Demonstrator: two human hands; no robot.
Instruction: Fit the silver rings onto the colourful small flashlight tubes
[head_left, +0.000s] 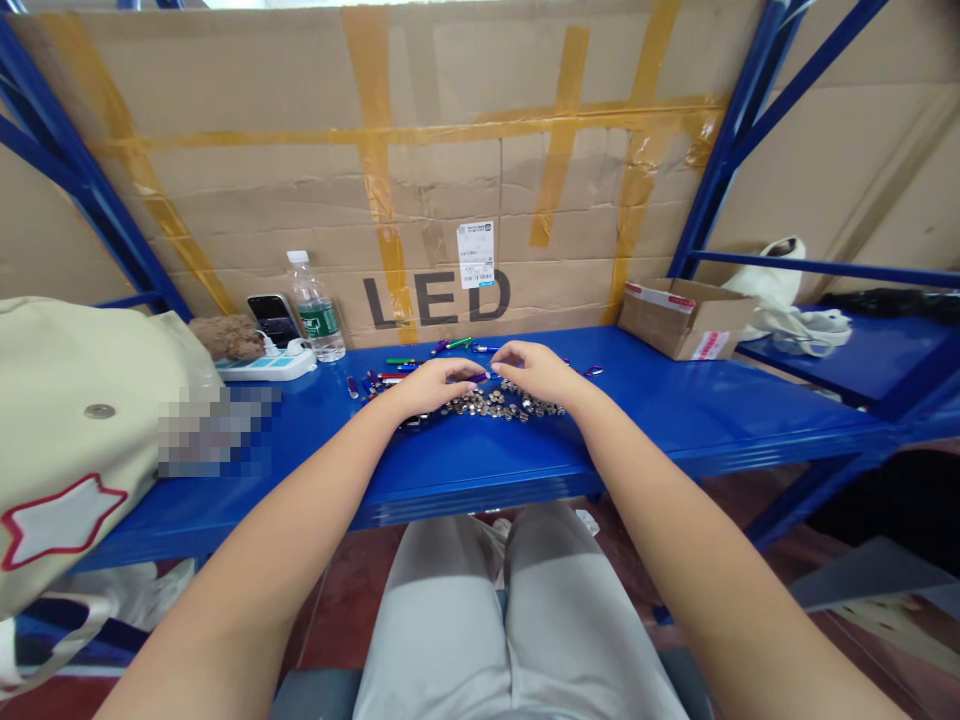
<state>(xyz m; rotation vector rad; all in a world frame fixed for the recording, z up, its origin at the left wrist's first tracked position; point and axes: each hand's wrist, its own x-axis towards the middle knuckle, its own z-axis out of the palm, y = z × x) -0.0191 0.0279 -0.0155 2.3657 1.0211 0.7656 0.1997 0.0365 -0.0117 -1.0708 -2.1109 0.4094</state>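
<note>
My left hand [436,386] is closed with thumb and fingers around a small purple tube-like piece [477,378], held low above the table. My right hand [538,372] comes in from the other side, its fingertips pinched close to the end of that piece. Whatever sits between the right fingertips is too small to make out. Below both hands lies a pile of small silver metal parts [495,405]. Slim coloured tube-like pieces, green [459,343], red [391,377] and blue [486,349], are scattered behind and left of my left hand.
The blue metal table [675,400] backs onto a large cardboard sheet [300,200]. At the left stand a water bottle [318,315], a phone [273,320], a white power strip [274,366] and a cream bag [82,400]. An open cardboard box [667,325] sits at the right.
</note>
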